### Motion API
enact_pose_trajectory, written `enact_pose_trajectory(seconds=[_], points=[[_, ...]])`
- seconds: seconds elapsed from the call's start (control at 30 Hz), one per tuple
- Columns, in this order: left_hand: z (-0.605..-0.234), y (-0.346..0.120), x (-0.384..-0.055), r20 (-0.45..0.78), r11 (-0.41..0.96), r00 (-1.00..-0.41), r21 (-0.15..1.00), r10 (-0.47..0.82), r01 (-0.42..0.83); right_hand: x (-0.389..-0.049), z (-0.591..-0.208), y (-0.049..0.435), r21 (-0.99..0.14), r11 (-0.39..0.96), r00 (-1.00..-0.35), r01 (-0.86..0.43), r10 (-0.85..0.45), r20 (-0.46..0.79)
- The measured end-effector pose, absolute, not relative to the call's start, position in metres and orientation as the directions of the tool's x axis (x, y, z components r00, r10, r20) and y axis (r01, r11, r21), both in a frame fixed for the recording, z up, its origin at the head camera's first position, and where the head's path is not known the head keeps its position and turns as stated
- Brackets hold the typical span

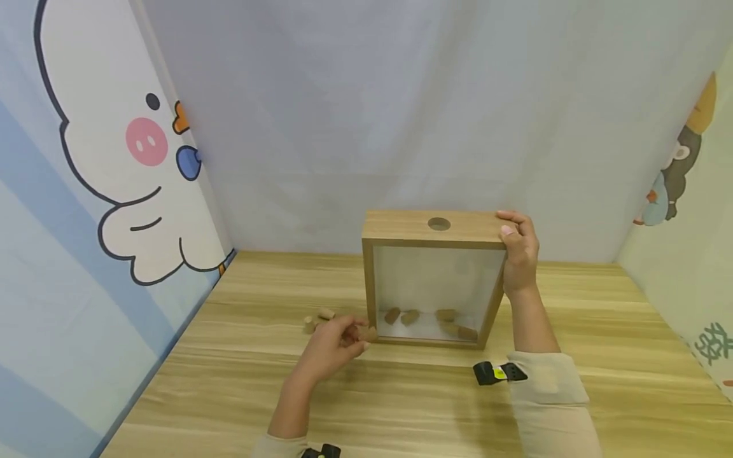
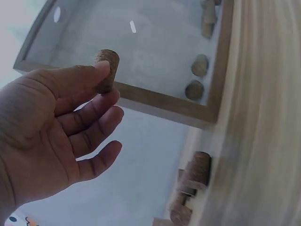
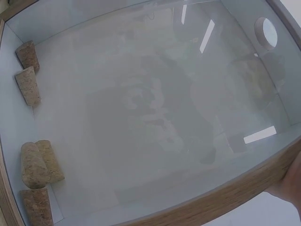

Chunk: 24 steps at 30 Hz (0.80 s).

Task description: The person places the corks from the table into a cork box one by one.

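Observation:
A shallow wooden box (image 1: 434, 243) with a clear front stands upright on the table, a round hole (image 1: 439, 224) in its top. Several corks (image 1: 410, 317) lie inside along its bottom. My right hand (image 1: 520, 254) grips the box's upper right corner, thumb over the top edge; most of this hand is outside the right wrist view. Between thumb and forefinger, my left hand (image 2: 70, 108) pinches a tapered cork (image 2: 107, 70), the other fingers loosely bent. In the head view this hand is beside the box's lower left corner.
Loose corks (image 1: 326, 313) lie on the table (image 1: 229, 362) left of the box, partly behind the left hand. A pale curtain (image 1: 401, 127) hangs behind the table, with printed cartoon panels on both sides.

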<state>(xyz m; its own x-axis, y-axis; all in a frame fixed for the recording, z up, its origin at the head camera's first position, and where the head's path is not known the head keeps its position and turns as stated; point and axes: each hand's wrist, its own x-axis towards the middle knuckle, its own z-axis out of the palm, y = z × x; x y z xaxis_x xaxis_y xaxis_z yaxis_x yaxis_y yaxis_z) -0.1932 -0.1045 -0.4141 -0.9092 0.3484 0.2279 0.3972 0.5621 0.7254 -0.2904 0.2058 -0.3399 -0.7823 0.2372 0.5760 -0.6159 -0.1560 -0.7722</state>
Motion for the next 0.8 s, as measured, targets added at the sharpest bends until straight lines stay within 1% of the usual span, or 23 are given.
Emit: enact_pose_trajectory(seconds=[0.17,0.37,0.6,0.8], points=[[-0.4,-0.101,-0.185,0.255,0.529,-0.884,0.724,0.392,0.443,-0.287,-0.339,0.204,-0.787,-0.141,-0.791,-0.601,0.247,0.56],[-0.379,-0.096,-0.178,0.373,0.483,-0.837,0.69,0.4,0.539,-0.284,-0.337,0.201,-0.783,-0.124,-0.781,-0.609,0.264,0.565],[-0.364,-0.093,-0.177,0.379,0.348,-0.83,0.776,0.409,0.526,-0.282,-0.336,0.2,-0.788,-0.119,-0.784,-0.605,0.266,0.561],[-0.351,-0.089,-0.179,0.406,0.266,-0.812,0.801,0.419,0.537,-0.279,-0.335,0.198,-0.787,-0.116,-0.783,-0.606,0.266,0.563]])
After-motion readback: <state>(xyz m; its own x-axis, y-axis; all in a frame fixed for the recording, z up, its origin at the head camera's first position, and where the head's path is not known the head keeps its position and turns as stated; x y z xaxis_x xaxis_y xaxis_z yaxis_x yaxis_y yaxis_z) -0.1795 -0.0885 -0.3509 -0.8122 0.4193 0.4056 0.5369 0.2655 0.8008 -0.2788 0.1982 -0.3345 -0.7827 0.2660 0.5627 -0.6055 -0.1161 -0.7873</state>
